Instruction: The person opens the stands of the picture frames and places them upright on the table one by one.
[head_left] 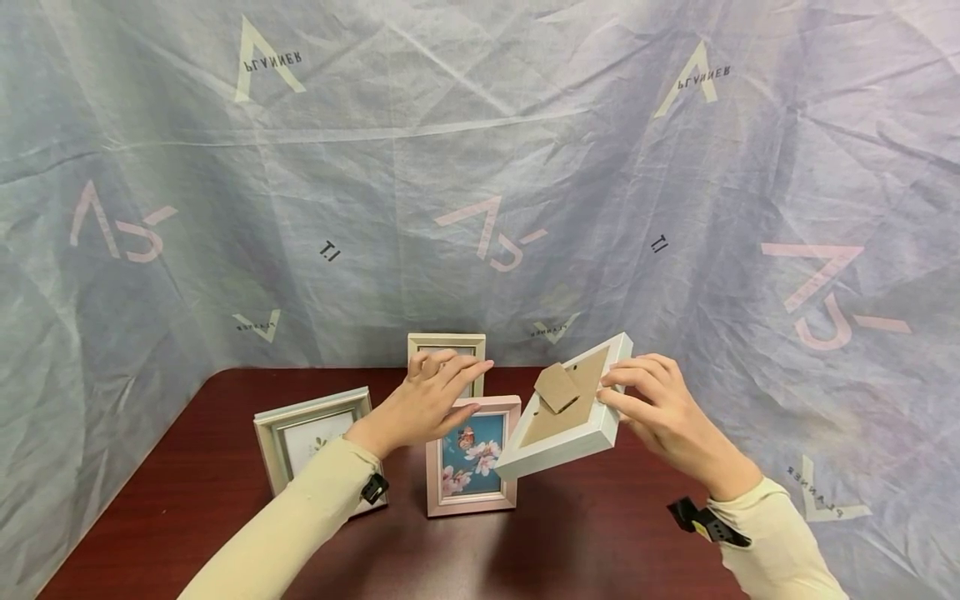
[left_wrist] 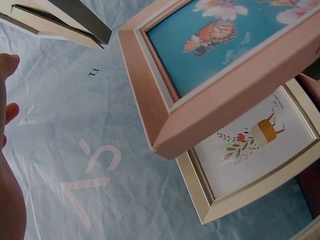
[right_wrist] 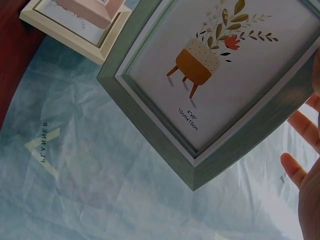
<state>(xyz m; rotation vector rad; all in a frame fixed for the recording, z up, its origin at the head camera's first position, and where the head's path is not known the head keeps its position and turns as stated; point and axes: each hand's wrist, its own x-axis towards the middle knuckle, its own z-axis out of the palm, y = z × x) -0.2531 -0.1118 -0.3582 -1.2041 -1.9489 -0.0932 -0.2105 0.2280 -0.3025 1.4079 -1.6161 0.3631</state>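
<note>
My right hand [head_left: 667,412] grips a picture frame [head_left: 591,385] by its right side, tilted in the air. Its brown backing and stand flap face the head view. In the right wrist view, the same picture frame [right_wrist: 145,131] looks pale green and shows a potted-plant print. My left hand [head_left: 423,396] hovers, fingers extended, by the top of a pink picture frame [head_left: 472,457] with a butterfly and blossoms. The held frame overlaps the pink one's right edge in the head view. Whether the left fingers touch anything, I cannot tell.
A cream picture frame [head_left: 448,340] stands behind the pink one, partly hidden by my left hand. A silvery-gold picture frame [head_left: 273,450] stands at the left, partly covered by my sleeve. Beneath is a dark red table [head_left: 420,562]; a grey printed cloth [head_left: 397,208] hangs behind.
</note>
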